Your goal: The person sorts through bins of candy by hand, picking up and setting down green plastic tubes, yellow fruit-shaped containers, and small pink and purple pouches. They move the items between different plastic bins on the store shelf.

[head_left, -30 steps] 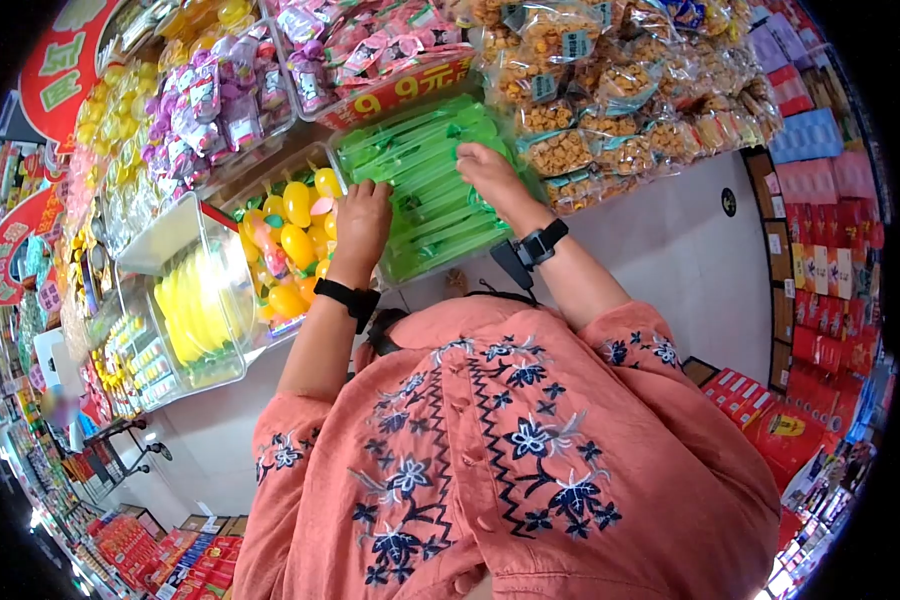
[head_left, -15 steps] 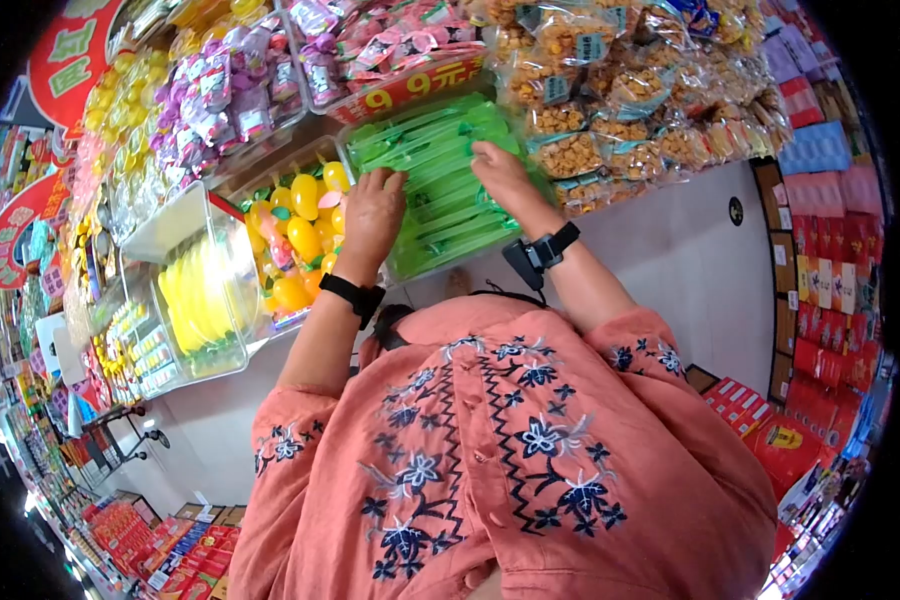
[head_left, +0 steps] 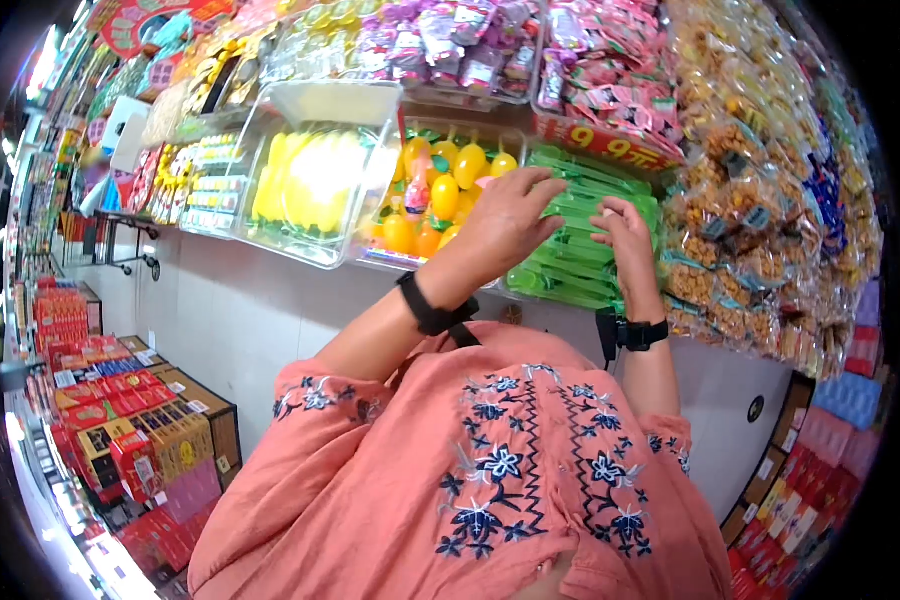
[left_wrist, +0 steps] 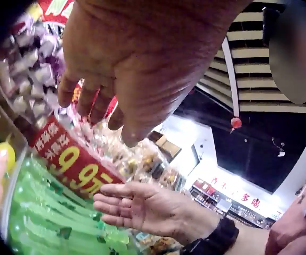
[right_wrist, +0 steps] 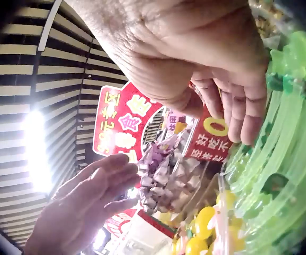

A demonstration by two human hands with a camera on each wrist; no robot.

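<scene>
Since a moment ago we see both hands lifted off the green packets (head_left: 580,235) in their shelf bin, the left hand (head_left: 505,220) and right hand (head_left: 625,235) now hovering above them with relaxed fingers, gripping nothing.

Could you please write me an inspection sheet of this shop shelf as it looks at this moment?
Surface: white shelf front carrying clear bins.
Job's things: green stick packets stacked in a clear bin, below a red price tag.
Clutter: yellow egg-shaped toys in the next bin; bin with yellow packs; purple and pink sweet packets above; bagged brown snacks to the right.
Hands: left hand raised over the green packets, fingers relaxed, holding nothing; right hand at the packets, fingers loose, no grip seen.
Cables: nothing seen.
Surroundings: red boxes stacked on the floor; more red boxes at the right.
</scene>
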